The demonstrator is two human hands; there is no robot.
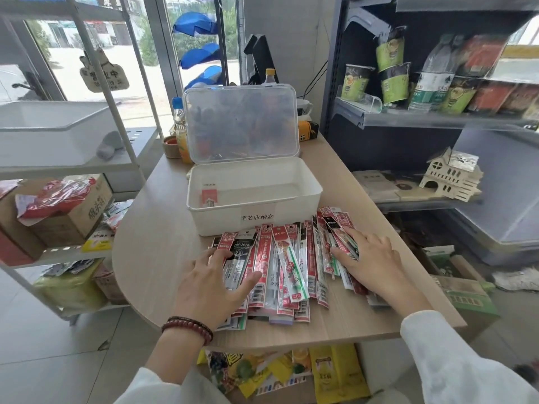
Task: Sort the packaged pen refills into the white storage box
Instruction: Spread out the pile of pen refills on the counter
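A pile of packaged pen refills (287, 263) in red, black and clear sleeves lies fanned across the wooden table, just in front of the white storage box (309, 205). The box stands open, its clear lid (240, 123) tipped up behind it, and one small red packet (209, 196) lies inside at the left. My left hand (210, 287) rests on the left side of the pile with spread fingers. On the right side, my right hand (370, 260) lies flat, fingertips touching the packets. Neither hand holds a packet.
The round-edged wooden table (151, 258) is hemmed by a white wire rack with cartons (58, 211) on the left and a dark shelf of snacks and bottles (423, 83) on the right. Drink bottles (180, 132) stand behind the box. Snack bags (335, 374) hang below the table.
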